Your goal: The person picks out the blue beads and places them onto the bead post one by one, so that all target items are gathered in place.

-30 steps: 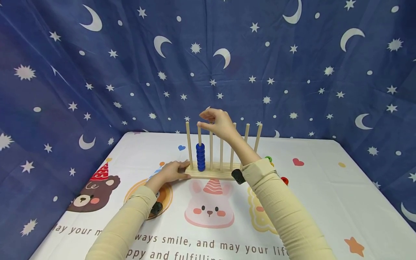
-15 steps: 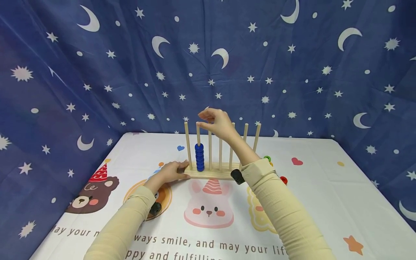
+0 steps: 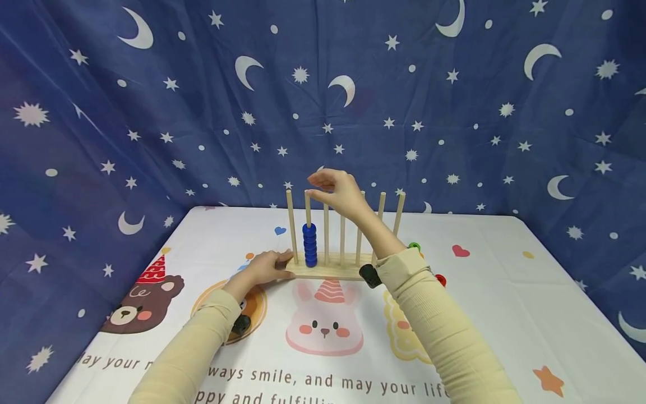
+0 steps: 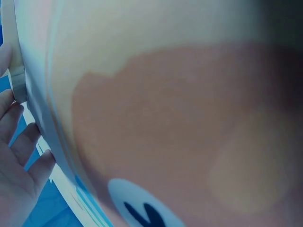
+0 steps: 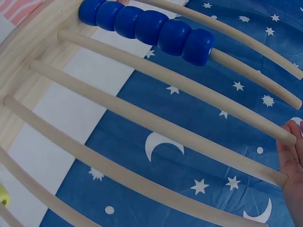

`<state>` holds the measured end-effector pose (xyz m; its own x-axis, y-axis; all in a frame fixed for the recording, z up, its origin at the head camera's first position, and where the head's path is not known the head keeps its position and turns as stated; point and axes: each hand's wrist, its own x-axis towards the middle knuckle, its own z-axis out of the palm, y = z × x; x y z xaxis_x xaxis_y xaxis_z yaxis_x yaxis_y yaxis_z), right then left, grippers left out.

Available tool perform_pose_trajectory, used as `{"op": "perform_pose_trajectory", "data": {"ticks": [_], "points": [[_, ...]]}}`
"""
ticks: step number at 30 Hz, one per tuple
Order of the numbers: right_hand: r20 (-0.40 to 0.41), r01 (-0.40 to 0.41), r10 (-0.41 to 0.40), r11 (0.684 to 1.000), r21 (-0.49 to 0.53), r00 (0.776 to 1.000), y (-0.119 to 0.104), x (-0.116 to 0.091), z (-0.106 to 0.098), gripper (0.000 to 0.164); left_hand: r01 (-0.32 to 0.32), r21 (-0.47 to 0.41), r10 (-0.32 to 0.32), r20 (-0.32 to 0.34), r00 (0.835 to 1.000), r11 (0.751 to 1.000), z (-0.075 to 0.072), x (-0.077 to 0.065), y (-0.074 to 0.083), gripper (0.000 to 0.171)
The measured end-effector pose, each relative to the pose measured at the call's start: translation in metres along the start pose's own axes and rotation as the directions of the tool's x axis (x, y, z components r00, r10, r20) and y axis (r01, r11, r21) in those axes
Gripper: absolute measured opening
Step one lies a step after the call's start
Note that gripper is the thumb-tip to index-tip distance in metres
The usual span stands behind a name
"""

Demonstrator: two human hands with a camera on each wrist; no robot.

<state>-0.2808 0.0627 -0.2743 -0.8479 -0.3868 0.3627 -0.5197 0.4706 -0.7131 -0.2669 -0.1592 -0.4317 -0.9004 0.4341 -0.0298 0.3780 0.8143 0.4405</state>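
Note:
In the head view a wooden peg abacus (image 3: 333,270) stands upright, with several pale pegs on a long base. Blue beads (image 3: 310,245) are stacked low on its second peg from the left. My left hand (image 3: 263,268) grips the left end of the base, thumb in front and fingers behind. The right wrist view shows the same blue beads (image 5: 149,27) close up. Over the second peg is my right hand (image 3: 339,192), fingers loosely bent, thumb tip by the peg's top. No bead shows between its fingers and thumb.
Right of the base, partly behind my right sleeve (image 3: 429,314), lie a green bead (image 3: 415,246) and a red bead (image 3: 441,280). A printed white cloth (image 3: 494,314) covers the table. A blue starry curtain (image 3: 202,101) hangs behind.

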Motion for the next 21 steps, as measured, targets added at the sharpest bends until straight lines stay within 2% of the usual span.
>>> {"op": "perform_pose_trajectory", "data": {"ticks": [7,14,17,21], "points": [[0.031,0.079,-0.079,0.997,-0.002,0.996,0.003,-0.004,-0.002,0.032,0.015,0.003,-0.015,0.017,1.0,1.0,-0.001,0.002,-0.001,0.066],[0.027,0.196,-0.197,0.98,0.029,0.98,0.003,-0.003,-0.01,0.031,0.018,0.013,-0.018,0.01,1.0,1.0,-0.001,0.004,-0.002,0.066],[-0.004,0.217,-0.217,0.975,0.035,0.976,0.0,-0.003,-0.015,0.029,0.024,0.008,-0.024,0.016,1.0,1.0,-0.001,0.002,-0.003,0.065],[-0.101,0.226,-0.217,0.97,0.094,0.971,0.0,-0.003,-0.023,0.027,0.028,-0.003,-0.028,0.014,1.0,1.0,0.002,0.003,-0.001,0.064]]}}
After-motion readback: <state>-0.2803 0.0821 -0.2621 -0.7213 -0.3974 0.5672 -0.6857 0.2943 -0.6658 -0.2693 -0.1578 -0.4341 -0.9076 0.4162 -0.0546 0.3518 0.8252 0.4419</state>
